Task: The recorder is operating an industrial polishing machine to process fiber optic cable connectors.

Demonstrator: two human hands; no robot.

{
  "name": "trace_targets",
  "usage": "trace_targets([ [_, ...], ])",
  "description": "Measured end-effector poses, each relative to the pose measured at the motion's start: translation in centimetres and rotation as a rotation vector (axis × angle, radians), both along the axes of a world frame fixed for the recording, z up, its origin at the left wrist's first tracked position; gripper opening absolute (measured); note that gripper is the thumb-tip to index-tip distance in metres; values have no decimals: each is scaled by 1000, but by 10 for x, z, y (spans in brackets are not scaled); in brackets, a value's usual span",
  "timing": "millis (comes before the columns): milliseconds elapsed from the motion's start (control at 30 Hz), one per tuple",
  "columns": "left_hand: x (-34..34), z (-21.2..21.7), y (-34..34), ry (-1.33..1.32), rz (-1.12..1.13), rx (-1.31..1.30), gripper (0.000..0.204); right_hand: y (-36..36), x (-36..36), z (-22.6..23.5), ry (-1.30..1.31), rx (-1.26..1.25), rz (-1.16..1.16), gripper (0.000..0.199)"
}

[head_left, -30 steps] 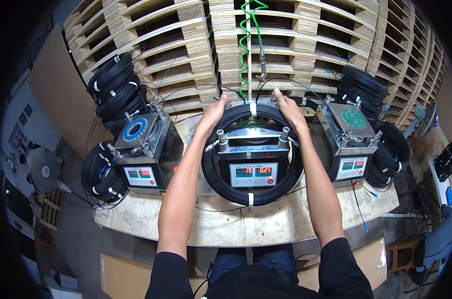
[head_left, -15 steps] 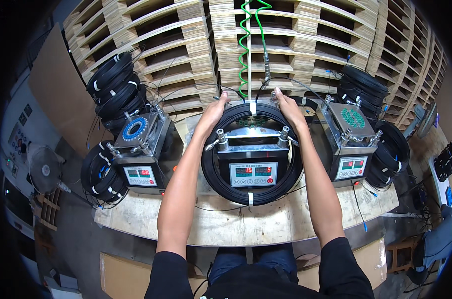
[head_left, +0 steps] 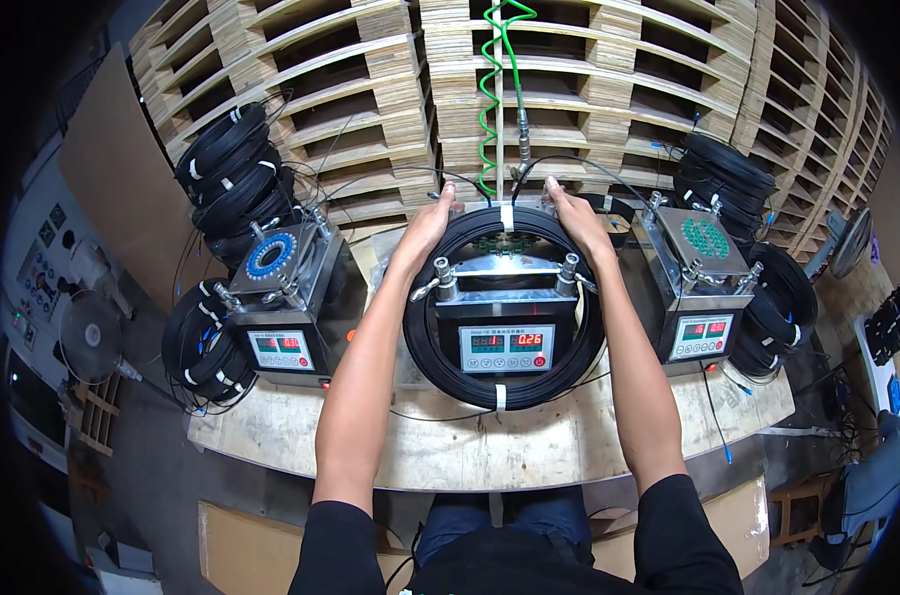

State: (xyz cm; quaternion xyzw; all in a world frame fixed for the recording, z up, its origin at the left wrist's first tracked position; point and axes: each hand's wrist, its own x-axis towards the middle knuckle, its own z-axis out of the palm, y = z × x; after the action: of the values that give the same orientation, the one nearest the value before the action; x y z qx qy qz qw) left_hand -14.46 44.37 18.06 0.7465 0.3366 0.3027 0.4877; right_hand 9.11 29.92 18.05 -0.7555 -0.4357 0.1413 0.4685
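Observation:
A black cable coil point(head_left: 440, 372) tied with white bands hangs around the front of the middle machine point(head_left: 450, 322), a metal box with a digital panel point(head_left: 507, 349) and upright clamp posts. My left hand point(head_left: 433, 223) reaches past the coil to the machine's far left corner, thumb up and fingers curled out of sight. At the far right corner, my right hand point(head_left: 577, 220) is placed the same way, its thumb beside the metal fittings. What the hidden fingers grip cannot be made out. Two thin cable ends run up from the machine's far side between my hands.
Similar machines stand left point(head_left: 281, 315) and right point(head_left: 693, 297) on the wooden bench point(head_left: 529, 446), beside stacks of black cable coils point(head_left: 227, 183). A green spiral hose point(head_left: 487, 99) hangs before stacked pallets point(head_left: 370, 89). At right a person point(head_left: 871, 476) shows partly; at left stands a fan point(head_left: 91, 337).
The digits on the machines' displays have changed. Both hands keep their places at the far corners of the middle machine. A pale figure now shows behind the fan at the left.

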Motion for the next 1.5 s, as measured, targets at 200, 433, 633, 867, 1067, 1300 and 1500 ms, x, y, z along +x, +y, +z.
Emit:
trace_targets([
  [200, 2, 3, -4, -5, -10, 48, 78, -1, 2, -2, -3, 55, -2, 86],
  [433, 1, 3, -5, -13, 2, 31, 79, -13, -16, 14, -17, -15, -117, 83],
  [633, 3, -4, 5, -1, 14, 21, 79, 1, 5, -4, 5, 22, -14, 87],
  [867, 0, 4, -12, -38, 4, 55, 74, 7, 16, -14, 8, 83, 41, 88],
  [1067, -4, 9, -14, -51, -52, 0, 73, 5, 7, -10, 51, 65, 18, 81],
  [1300, 0, 4, -8, -13, 1, 28, 72, -2, 4, -2, 98, 14, 74, 80],
  [1500, -1, 5, -7, 7, 12, 68, 70, -2, 5, -4, 125, 56, 100, 76],
])
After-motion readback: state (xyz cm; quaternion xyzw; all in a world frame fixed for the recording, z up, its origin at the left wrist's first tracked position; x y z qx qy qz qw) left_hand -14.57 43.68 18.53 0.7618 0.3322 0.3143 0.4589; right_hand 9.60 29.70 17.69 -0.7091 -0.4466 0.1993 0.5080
